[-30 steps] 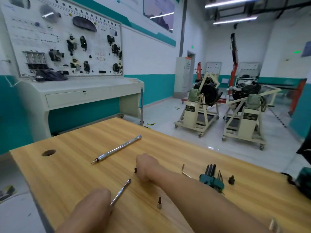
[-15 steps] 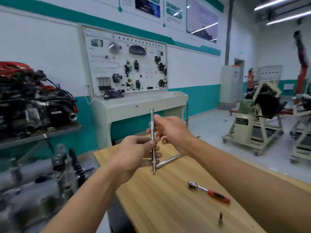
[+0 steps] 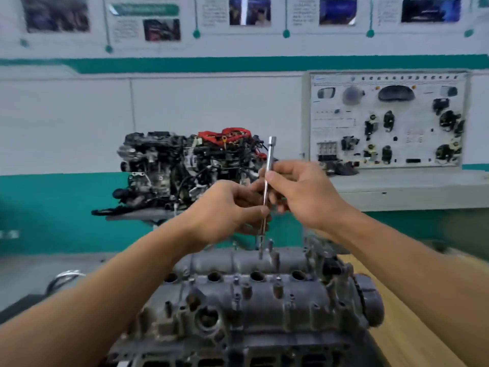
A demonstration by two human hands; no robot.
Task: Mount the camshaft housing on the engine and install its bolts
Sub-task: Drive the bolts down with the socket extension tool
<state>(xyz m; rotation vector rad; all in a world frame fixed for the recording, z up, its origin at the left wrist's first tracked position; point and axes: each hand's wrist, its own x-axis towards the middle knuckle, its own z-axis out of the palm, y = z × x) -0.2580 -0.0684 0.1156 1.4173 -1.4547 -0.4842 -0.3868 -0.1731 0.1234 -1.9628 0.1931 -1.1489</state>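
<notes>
The right hand's [image 3: 304, 194] thumb and forefinger pinch the upper part of a slim chrome extension bar [image 3: 270, 154], with the other fingers loosely curled behind it. Lower on the same shaft, the left hand [image 3: 225, 210] grasps the bar with its fingers curled round it and its thumb laid along the near side. The two hands are close together, left below right, and hold the bar nearly upright, leaning slightly right at the top. Its square socket end stands clear above the right hand. Its thin lower tip reaches down to the far edge of the camshaft housing [image 3: 264, 308]. Whether the tip sits on a fastener there cannot be told.

The housing is a grey, grimy casting on top of the engine, near and central, directly below the hands. It has a row of round holes across its middle. Several bolts [image 3: 277, 287] stand upright out of it, some just beside the bar's tip. A wooden table [image 3: 418, 321] shows to the right of the engine.

Farther off, left of centre, a second engine [image 3: 185, 165] with red cables [image 3: 227, 135] sits against the wall. At far right hangs a white training board [image 3: 386, 117] fitted with dark car parts. Posters [image 3: 251, 11] line the top of the wall above a teal band [image 3: 185, 65]. Their writing and the board's labels are too blurred to read.
</notes>
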